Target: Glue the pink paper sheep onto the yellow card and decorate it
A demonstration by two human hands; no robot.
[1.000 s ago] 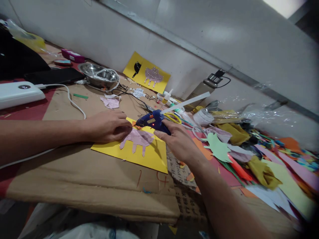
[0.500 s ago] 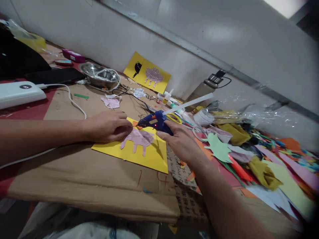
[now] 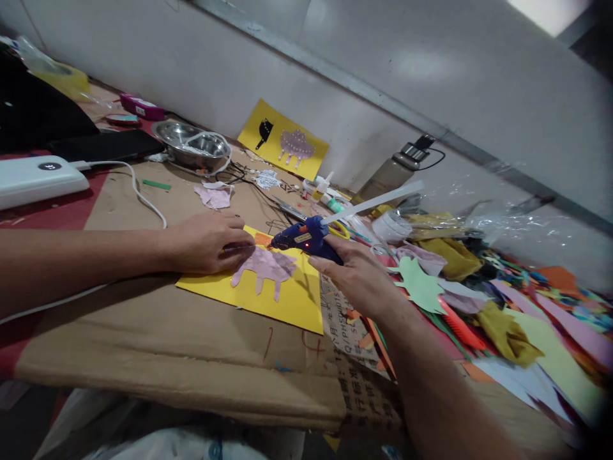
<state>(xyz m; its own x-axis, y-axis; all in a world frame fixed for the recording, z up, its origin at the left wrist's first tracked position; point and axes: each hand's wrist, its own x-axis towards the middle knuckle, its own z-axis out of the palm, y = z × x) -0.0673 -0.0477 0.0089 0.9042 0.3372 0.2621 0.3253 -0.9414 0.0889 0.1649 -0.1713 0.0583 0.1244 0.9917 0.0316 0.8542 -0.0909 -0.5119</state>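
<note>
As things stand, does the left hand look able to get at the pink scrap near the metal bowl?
Probably yes: the pink scrap lies on the cardboard just beyond the left hand, and nothing visible stands between them, though the hand would have to come off the yellow card.

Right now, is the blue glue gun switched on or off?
On, it appears: a small red light glows on the side of the glue gun in the right hand. How hot, I cannot tell.

Left hand (image 3: 208, 243) hides left end of pink cutout (image 3: 268, 267). Handle of glue gun (image 3: 301, 237) mostly hidden in right hand (image 3: 352, 265). Power bank (image 3: 41, 182) cut off at left edge. Far-right scraps (image 3: 582, 313) blurred, indistinct.
</note>
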